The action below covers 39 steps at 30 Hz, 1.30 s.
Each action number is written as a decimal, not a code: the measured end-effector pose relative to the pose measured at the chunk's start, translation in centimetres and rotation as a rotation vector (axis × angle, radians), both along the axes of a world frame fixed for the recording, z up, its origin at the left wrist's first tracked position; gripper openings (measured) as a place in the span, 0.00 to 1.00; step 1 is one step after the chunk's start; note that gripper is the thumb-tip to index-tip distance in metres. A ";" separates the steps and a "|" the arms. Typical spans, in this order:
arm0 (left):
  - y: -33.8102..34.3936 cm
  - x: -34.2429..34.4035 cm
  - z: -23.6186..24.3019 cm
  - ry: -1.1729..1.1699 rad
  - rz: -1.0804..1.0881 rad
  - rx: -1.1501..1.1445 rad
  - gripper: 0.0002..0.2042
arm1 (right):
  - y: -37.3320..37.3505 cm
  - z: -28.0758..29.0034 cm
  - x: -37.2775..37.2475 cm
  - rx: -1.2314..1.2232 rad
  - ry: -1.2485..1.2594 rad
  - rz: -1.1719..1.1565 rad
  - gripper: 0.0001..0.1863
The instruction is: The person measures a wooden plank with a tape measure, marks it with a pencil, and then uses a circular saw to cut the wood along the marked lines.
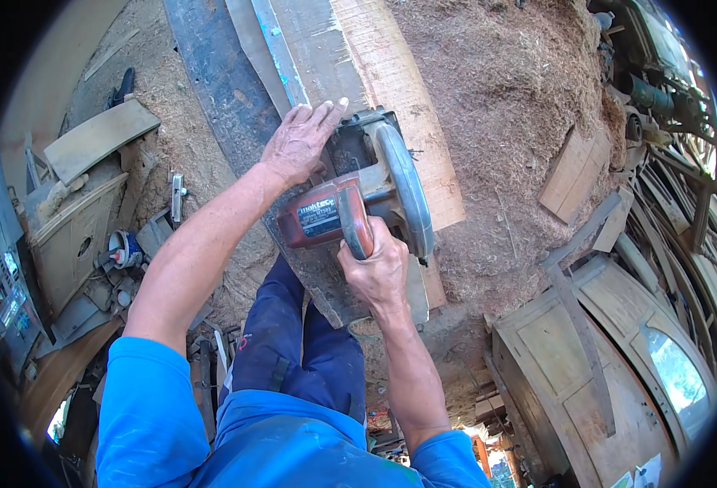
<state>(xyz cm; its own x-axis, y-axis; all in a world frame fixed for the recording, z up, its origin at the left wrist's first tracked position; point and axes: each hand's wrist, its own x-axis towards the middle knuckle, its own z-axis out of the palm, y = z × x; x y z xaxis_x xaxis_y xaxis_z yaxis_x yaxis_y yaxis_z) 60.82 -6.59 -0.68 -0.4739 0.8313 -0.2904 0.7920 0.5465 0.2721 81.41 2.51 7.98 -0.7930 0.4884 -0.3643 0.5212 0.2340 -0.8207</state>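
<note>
A red circular saw (323, 213) with a grey blade guard rests on a wooden board (391, 65) that runs away from me. My right hand (377, 264) is wrapped round the saw's rear handle. Beyond the motor, my left hand (301, 145) lies with its fingers stretched forward on the boards, beside the saw's base plate; its thumb is partly hidden. A narrow strip with blue marks (275, 37) runs lengthwise left of the board. The blade itself is hidden by the guard and the wood.
Sawdust (497, 98) covers the ground to the right, where a loose plank (574, 175) lies. Old panelled wooden doors (554, 342) lean at the lower right. Stacked lumber (676, 220) stands at the far right. A curved board (102, 140) and a small can (124, 248) are on the left.
</note>
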 end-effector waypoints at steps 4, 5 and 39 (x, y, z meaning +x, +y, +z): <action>-0.1 0.0 -0.1 0.011 -0.008 0.053 0.61 | 0.2 0.0 -1.0 0.011 -0.007 -0.011 0.18; -0.2 -0.1 -0.1 0.003 -0.005 0.079 0.60 | 0.1 0.0 -1.3 0.028 0.004 -0.010 0.16; -5.3 24.7 -7.3 -0.977 0.135 0.318 0.21 | 0.1 0.2 -3.1 0.042 0.011 -0.021 0.13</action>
